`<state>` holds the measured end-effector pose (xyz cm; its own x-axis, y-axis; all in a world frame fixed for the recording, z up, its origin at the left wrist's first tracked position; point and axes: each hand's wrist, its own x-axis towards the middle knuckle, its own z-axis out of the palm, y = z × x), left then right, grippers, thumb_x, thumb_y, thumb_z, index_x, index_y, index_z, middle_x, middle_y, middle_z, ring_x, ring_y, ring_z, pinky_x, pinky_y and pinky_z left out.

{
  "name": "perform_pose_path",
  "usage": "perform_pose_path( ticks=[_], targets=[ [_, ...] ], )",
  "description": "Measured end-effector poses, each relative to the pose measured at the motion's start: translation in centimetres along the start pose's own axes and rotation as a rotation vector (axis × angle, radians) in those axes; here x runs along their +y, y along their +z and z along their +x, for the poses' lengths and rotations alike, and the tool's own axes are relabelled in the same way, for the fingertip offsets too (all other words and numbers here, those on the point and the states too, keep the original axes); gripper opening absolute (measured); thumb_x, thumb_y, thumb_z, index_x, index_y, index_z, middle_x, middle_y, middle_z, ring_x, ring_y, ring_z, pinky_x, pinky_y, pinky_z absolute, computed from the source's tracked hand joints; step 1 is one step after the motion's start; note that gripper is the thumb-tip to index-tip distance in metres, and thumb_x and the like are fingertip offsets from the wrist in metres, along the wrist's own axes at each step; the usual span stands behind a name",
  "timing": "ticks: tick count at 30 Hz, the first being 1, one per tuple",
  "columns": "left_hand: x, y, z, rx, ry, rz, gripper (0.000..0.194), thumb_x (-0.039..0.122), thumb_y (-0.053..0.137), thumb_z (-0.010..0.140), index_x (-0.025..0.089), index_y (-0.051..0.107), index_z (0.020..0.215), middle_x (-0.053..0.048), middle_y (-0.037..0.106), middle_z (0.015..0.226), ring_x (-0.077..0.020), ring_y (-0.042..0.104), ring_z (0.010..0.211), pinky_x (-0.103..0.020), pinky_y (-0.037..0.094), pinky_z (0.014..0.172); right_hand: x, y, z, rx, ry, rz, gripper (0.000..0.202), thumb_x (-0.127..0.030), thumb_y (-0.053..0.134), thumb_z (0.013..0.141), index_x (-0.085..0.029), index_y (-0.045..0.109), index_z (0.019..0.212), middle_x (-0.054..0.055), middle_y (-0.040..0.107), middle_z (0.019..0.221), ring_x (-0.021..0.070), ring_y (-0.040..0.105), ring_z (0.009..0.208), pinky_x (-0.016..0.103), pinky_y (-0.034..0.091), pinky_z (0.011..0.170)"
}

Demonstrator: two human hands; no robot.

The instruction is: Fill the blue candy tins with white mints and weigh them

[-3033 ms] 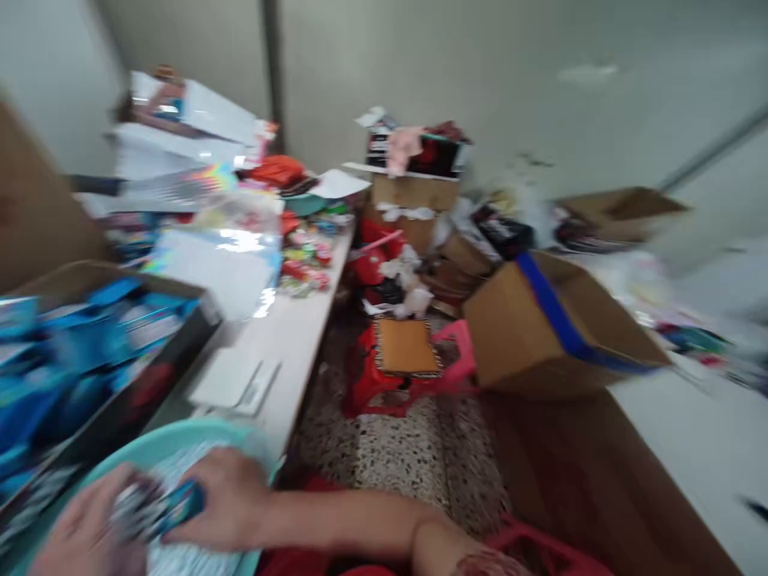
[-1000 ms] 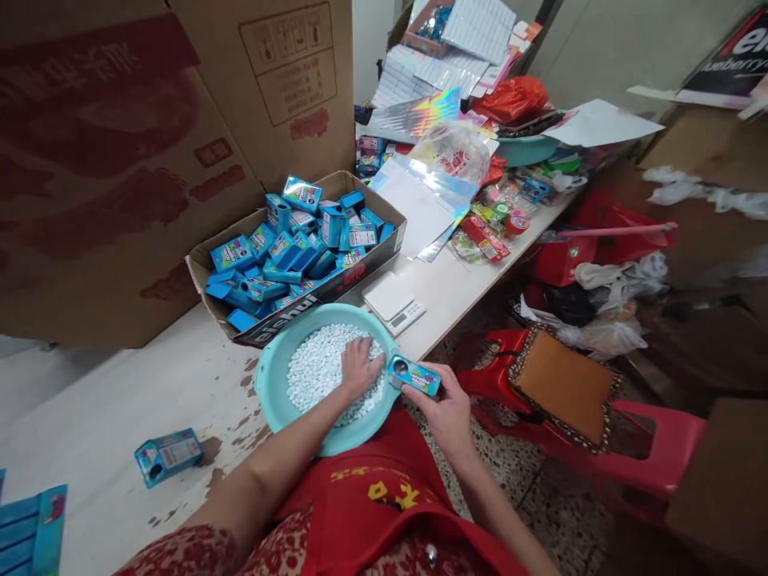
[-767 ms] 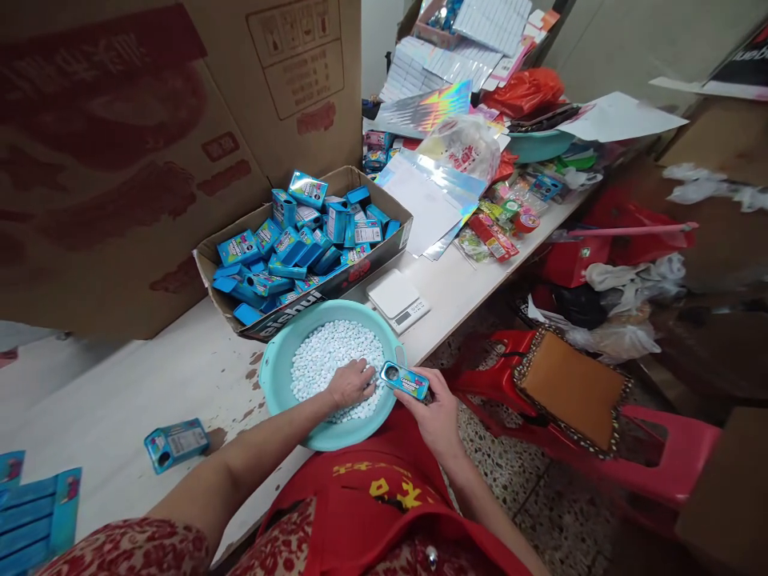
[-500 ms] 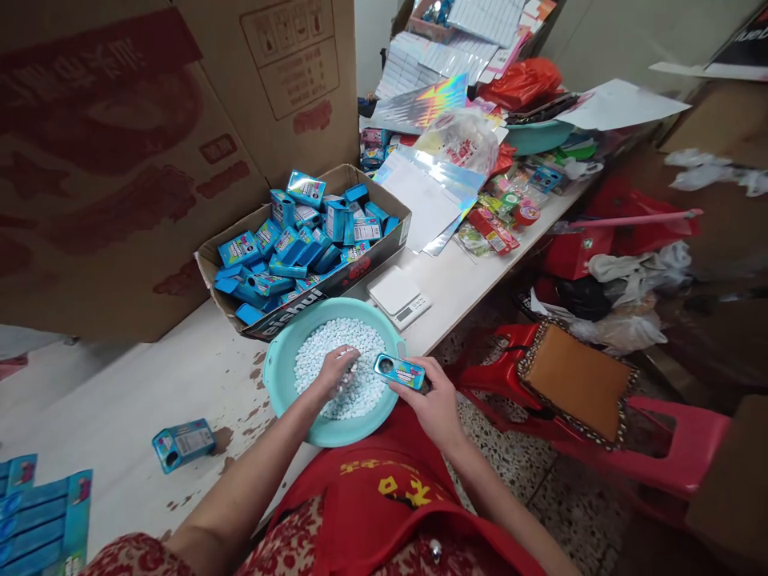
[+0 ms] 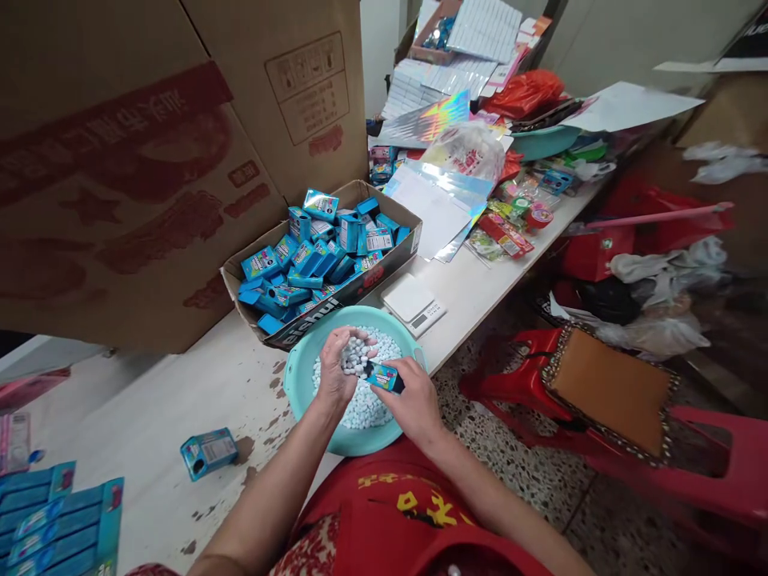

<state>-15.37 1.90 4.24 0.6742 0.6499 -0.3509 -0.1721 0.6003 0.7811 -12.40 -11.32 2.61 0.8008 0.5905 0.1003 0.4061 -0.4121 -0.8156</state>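
Observation:
My left hand (image 5: 337,366) is cupped around a heap of small white candies (image 5: 355,354), held above the turquoise basin (image 5: 295,392). Between the fingers and thumb of my right hand (image 5: 415,400) is a small blue candy box (image 5: 385,377), tilted so its open end meets the candies in my left palm. More loose white candies (image 5: 367,408) cover the bottom of the basin, below both hands. Whether any candy is inside the box I cannot tell.
A cardboard tray (image 5: 384,274) piled with blue boxes (image 5: 306,260) stands behind the basin. Beside it lies a small white scale (image 5: 413,304). One blue box (image 5: 209,453) rests on the table at left, near flat blue cartons (image 5: 66,520). A red stool (image 5: 522,376) stands at right.
My left hand has come up from the candies in the basin with a handful and turned palm upward. My right hand has brought the box's open end against it.

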Motion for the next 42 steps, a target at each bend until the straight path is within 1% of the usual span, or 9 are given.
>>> perform_pose_path(
  ticks=[4, 7, 10, 19, 25, 29, 35, 39, 42],
  targets=[
    [0.2, 0.5, 0.2, 0.0, 0.033, 0.063, 0.026, 0.037, 0.069, 0.068, 0.016, 0.056, 0.077, 0.0, 0.061, 0.07, -0.0145, 0.063, 0.064, -0.026, 0.052, 0.058, -0.4, -0.3, 0.3, 0.0, 0.012, 0.019, 0.028, -0.022, 0.072, 0.069, -0.022, 0.064, 0.096, 0.004, 0.063, 0.093, 0.0223, 0.061, 0.09, 0.034, 0.048, 0.08],
    [0.2, 0.9, 0.4, -0.001, 0.045, 0.069, 0.027, 0.037, 0.07, 0.069, 0.015, 0.054, 0.072, 0.002, 0.057, 0.066, -0.0091, 0.056, 0.053, -0.023, 0.05, 0.054, -0.4, -0.4, 0.4, 0.008, 0.033, 0.042, 0.03, -0.023, 0.073, 0.069, -0.022, 0.064, 0.097, 0.004, 0.063, 0.093, 0.0224, 0.061, 0.09, 0.034, 0.048, 0.08],
    [0.1, 1.1, 0.5, 0.015, 0.066, 0.074, 0.027, 0.036, 0.071, 0.068, 0.015, 0.053, 0.07, 0.003, 0.055, 0.065, -0.0062, 0.05, 0.048, -0.021, 0.048, 0.05, -0.4, -0.5, 0.4, 0.001, 0.048, 0.058, 0.03, -0.023, 0.074, 0.068, -0.022, 0.064, 0.097, 0.003, 0.063, 0.094, 0.0224, 0.061, 0.091, 0.034, 0.048, 0.079],
    [0.0, 1.3, 0.4, 0.019, 0.117, 0.087, 0.025, 0.033, 0.071, 0.068, 0.016, 0.053, 0.071, 0.004, 0.053, 0.062, -0.0059, 0.049, 0.049, -0.02, 0.047, 0.05, -0.4, -0.2, 1.1, -0.01, 0.081, 0.081, 0.031, -0.02, 0.077, 0.066, -0.021, 0.064, 0.094, 0.003, 0.063, 0.091, 0.0224, 0.061, 0.089, 0.035, 0.048, 0.078],
    [0.7, 1.8, 0.4, -0.025, 0.114, 0.094, 0.024, 0.032, 0.072, 0.067, 0.017, 0.054, 0.071, 0.004, 0.053, 0.064, -0.0066, 0.05, 0.05, -0.022, 0.048, 0.053, -0.5, -0.3, 1.7, 0.004, 0.065, 0.09, 0.034, -0.018, 0.077, 0.065, -0.021, 0.065, 0.097, 0.003, 0.062, 0.093, 0.022, 0.061, 0.09, 0.034, 0.048, 0.079],
    [0.6, 2.3, 0.6, -0.016, 0.161, 0.087, 0.023, 0.03, 0.072, 0.065, 0.017, 0.054, 0.071, 0.004, 0.051, 0.061, -0.0065, 0.048, 0.048, -0.021, 0.047, 0.051, -0.2, -0.4, 1.9, 0.025, 0.034, 0.097, 0.032, -0.02, 0.076, 0.066, -0.022, 0.065, 0.096, 0.003, 0.062, 0.093, 0.0216, 0.06, 0.09, 0.034, 0.048, 0.08],
    [0.8, 2.6, 0.6, 0.024, 0.161, 0.08, 0.021, 0.032, 0.069, 0.069, 0.017, 0.054, 0.071, 0.004, 0.052, 0.061, -0.0066, 0.047, 0.048, -0.02, 0.045, 0.049, -0.2, -0.5, 2.1, 0.025, 0.048, 0.16, 0.031, -0.019, 0.075, 0.066, -0.023, 0.065, 0.095, 0.003, 0.063, 0.093, 0.022, 0.061, 0.09, 0.036, 0.049, 0.079],
    [1.4, 2.9, 0.4, -0.019, 0.226, 0.085, 0.02, 0.031, 0.067, 0.071, 0.017, 0.054, 0.071, 0.004, 0.051, 0.061, -0.0068, 0.048, 0.049, -0.021, 0.045, 0.051, -0.9, -0.9, 2.2, 0.029, 0.014, 0.198, 0.033, -0.018, 0.076, 0.066, -0.022, 0.065, 0.096, 0.003, 0.063, 0.094, 0.0215, 0.061, 0.091, 0.035, 0.049, 0.08],
    [1.2, 3.0, 0.3, 0.036, 0.234, 0.113, 0.021, 0.031, 0.068, 0.07, 0.017, 0.053, 0.069, 0.005, 0.049, 0.057, -0.0066, 0.046, 0.047, -0.018, 0.042, 0.046, -1.1, -1.0, 2.4, 0.014, 0.024, 0.196, 0.032, -0.017, 0.076, 0.065, -0.023, 0.065, 0.095, 0.003, 0.063, 0.093, 0.0214, 0.061, 0.09, 0.035, 0.049, 0.079]
  ],
)
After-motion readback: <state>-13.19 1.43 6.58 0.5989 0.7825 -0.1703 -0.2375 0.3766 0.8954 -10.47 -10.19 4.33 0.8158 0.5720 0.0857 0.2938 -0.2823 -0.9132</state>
